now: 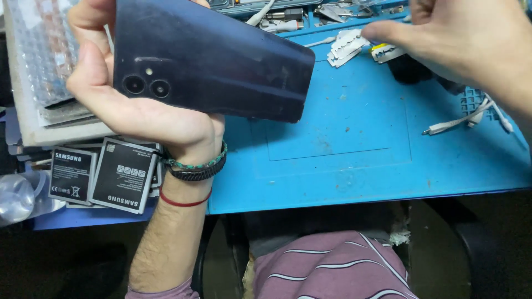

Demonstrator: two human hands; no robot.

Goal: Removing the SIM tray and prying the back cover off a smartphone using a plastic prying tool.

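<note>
Two hands busy: left hand point(138, 105) clamps dark blue glossy smartphone point(210, 61) rear-up above blue silicone work mat point(343, 144), right hand point(460, 39) pinches among white razor blades point(346, 47); loose one-handed hold could drop phone, blades could cut fingertips.

Phone point(213, 58) held back-up in the left hand point(119, 97), above the left edge of the work mat point(354, 149). Batteries point(105, 174) lie side by side below that hand, left of the mat. Tray of small parts point(39, 55) sits behind the batteries, far left. Right hand point(460, 39) at the mat's far right, fingertips touching the razor blades point(354, 47) (loose pile). Cable point(465, 119) lies near the mat's right edge.
</note>
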